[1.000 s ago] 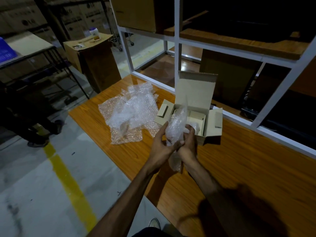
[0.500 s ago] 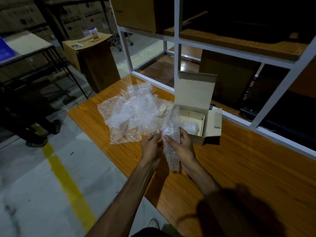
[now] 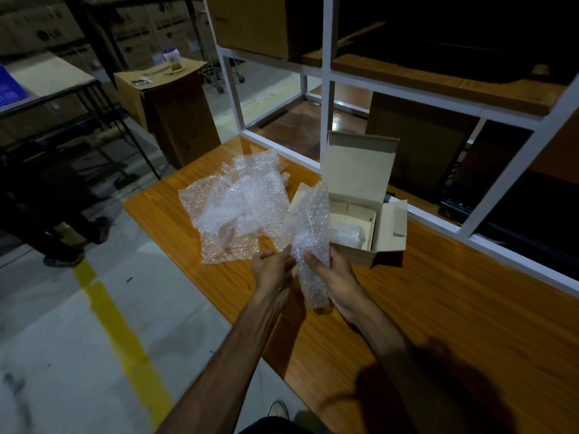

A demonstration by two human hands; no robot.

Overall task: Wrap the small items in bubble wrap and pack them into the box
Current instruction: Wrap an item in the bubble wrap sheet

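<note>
Far left, the stacked cartons in the dark carry a round logo with letters beside it, too dim and blurred to read for sure. The small white container on the far carton bears a label, illegible.

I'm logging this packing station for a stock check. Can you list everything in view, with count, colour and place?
bubble wrap piece: one, clear, held upright in both hands in front of the box
bubble wrap pile: several sheets, clear, on the table left of the box
small box: one, pale cardboard, open, lid up, on the table
wrapped bundle: one, clear, inside the small box
table: one, orange wood
shelf frame: one, white, behind the table
tall carton: one, brown, on the floor at left
jar: one, white, on the tall carton
floor line: one, yellow
left hand: pinches the piece
right hand: grips the piece
</note>
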